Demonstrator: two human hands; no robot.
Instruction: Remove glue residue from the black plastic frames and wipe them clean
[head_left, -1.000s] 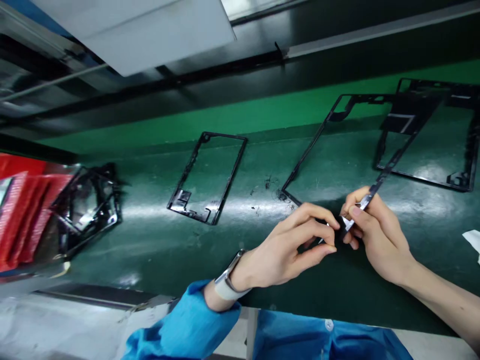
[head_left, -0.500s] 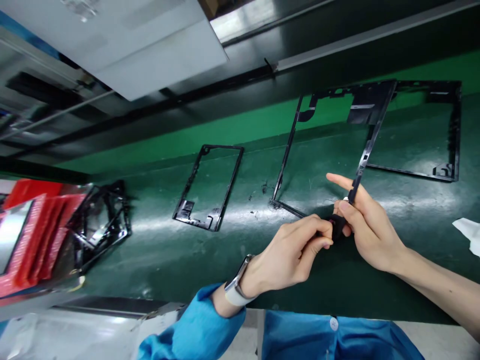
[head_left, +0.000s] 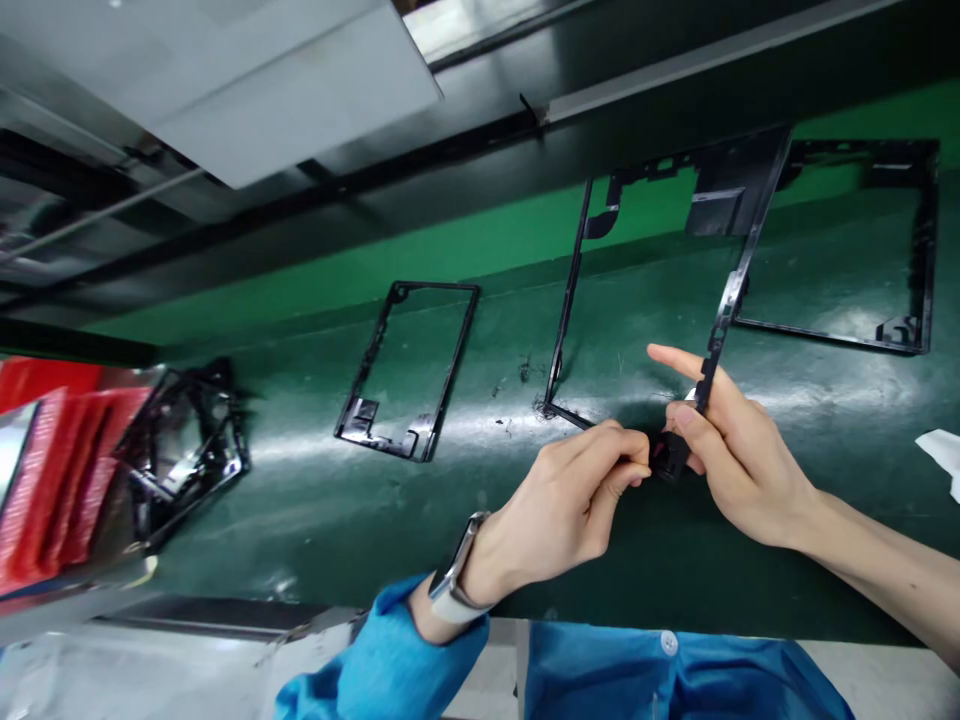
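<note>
A thin black plastic frame (head_left: 571, 290) stands tilted up off the green belt (head_left: 315, 490), its near corner between my hands. My right hand (head_left: 731, 450) grips the frame's right rail near that corner, thumb pressed on it and forefinger stretched out. My left hand (head_left: 570, 500), with a watch on the wrist, is closed in a pinch at the same corner, on a small dark piece that I cannot name.
A smaller black frame (head_left: 409, 370) lies flat on the belt to the left. Another large frame (head_left: 911, 240) lies at the far right. A pile of black frames (head_left: 187, 445) and red trays (head_left: 52, 470) sits at the left edge. White paper (head_left: 941, 455) at the right edge.
The frame has been tipped up from nearly flat to a steeper tilt and turned. My right forefinger has stretched out. My left hand's pinch stays at the corner.
</note>
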